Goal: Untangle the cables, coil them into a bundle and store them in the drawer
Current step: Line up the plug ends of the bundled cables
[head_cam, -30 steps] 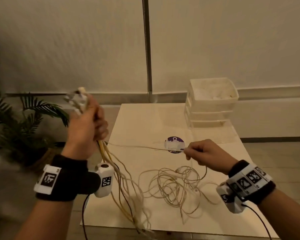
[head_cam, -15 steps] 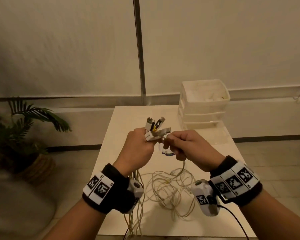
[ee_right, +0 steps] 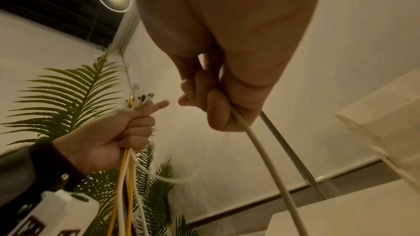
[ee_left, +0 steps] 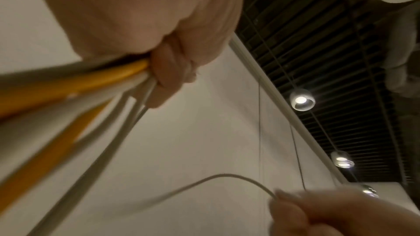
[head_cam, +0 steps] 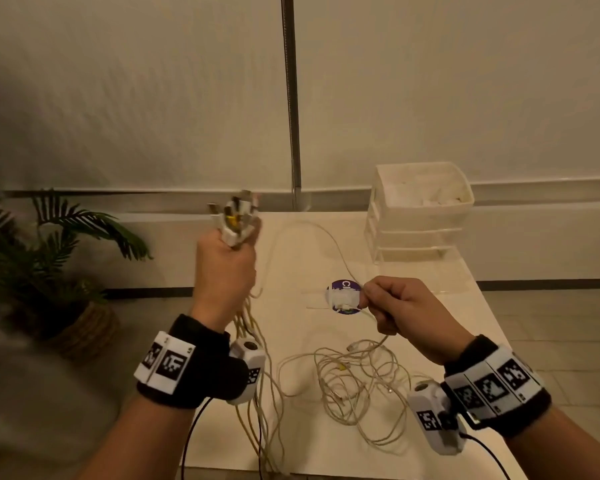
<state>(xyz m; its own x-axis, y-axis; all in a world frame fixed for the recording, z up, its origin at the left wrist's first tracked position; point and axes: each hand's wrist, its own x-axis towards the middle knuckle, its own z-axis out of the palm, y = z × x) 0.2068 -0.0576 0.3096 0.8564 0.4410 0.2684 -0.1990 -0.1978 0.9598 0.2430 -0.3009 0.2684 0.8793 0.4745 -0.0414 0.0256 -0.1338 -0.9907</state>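
Separating from half a second ago, left hand [head_cam: 224,268] fingers grip gathered plugs [head_cam: 235,216] while right hand [head_cam: 400,311] fingers pinch one cable [head_cam: 321,233], drawing it free.

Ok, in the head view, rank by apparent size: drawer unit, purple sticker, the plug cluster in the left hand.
1. Drawer unit, clearly largest.
2. Plug cluster and purple sticker look alike; the cluster is raised nearer the camera, so unranked.

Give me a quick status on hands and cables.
Left hand grips plug ends, raised. Right hand pinches one cable. Tangle on table, drawers shut.
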